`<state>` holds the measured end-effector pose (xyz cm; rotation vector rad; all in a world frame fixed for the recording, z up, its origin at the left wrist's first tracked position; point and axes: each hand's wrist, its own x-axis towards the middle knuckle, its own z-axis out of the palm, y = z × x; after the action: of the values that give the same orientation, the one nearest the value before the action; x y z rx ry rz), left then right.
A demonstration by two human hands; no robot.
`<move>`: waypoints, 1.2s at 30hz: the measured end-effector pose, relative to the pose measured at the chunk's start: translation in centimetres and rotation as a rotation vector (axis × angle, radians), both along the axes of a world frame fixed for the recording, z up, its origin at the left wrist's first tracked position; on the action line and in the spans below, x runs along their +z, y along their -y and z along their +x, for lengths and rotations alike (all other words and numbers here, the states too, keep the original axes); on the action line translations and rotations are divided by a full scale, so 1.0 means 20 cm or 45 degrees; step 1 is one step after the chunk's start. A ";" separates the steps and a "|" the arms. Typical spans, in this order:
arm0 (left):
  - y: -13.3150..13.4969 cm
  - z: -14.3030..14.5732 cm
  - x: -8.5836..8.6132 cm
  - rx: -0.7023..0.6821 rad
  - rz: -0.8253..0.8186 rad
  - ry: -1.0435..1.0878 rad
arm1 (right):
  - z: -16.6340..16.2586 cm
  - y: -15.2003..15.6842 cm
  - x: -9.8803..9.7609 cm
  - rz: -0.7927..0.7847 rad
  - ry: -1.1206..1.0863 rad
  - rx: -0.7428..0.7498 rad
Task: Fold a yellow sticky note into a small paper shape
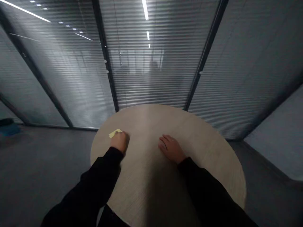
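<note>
My left hand (119,141) is closed at the left side of the round wooden table (144,176). From beneath its fingers sticks out a small pale yellow sheet (114,133); whether it is paper or cloth I cannot tell. The sheet lies at the tabletop, partly covered by the hand. Farther right, my right hand (170,148) rests palm down on the wood with its fingers stretched out. Nothing shows in it, and a thin dark line runs near its thumb.
Behind the table stands a glass partition with blinds (149,85) and dark upright frames (203,60). A white wall (281,135) is at the right. A blurred blue object (9,128) sits on the grey floor (52,157) at far left.
</note>
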<state>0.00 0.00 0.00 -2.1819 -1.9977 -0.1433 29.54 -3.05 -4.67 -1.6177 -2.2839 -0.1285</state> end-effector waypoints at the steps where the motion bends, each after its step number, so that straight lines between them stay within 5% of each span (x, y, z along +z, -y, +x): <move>1: 0.00 -0.01 0.00 0.006 0.003 0.005 | 0.00 0.00 0.00 -0.002 -0.001 0.005; 15: 0.00 -0.12 0.06 0.166 0.221 0.280 | 0.01 -0.02 -0.01 -0.014 -0.135 0.022; 20: 0.03 0.00 0.08 -0.574 0.828 0.377 | -0.02 0.00 0.05 0.106 -0.410 0.141; 25: 0.00 0.24 0.03 -1.243 0.952 0.301 | -0.05 0.09 0.14 0.088 -0.907 0.213; 30: -0.07 0.36 -0.07 -1.395 0.871 0.421 | -0.03 0.11 0.12 -0.055 -0.988 0.289; 36: -0.03 0.36 -0.08 -1.324 0.598 0.644 | -0.04 0.08 0.10 0.182 -0.914 0.275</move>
<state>7.16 0.65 -1.65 -2.7118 -0.6038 -1.2302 28.75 -4.60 -2.61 -1.0905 -1.8108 0.2901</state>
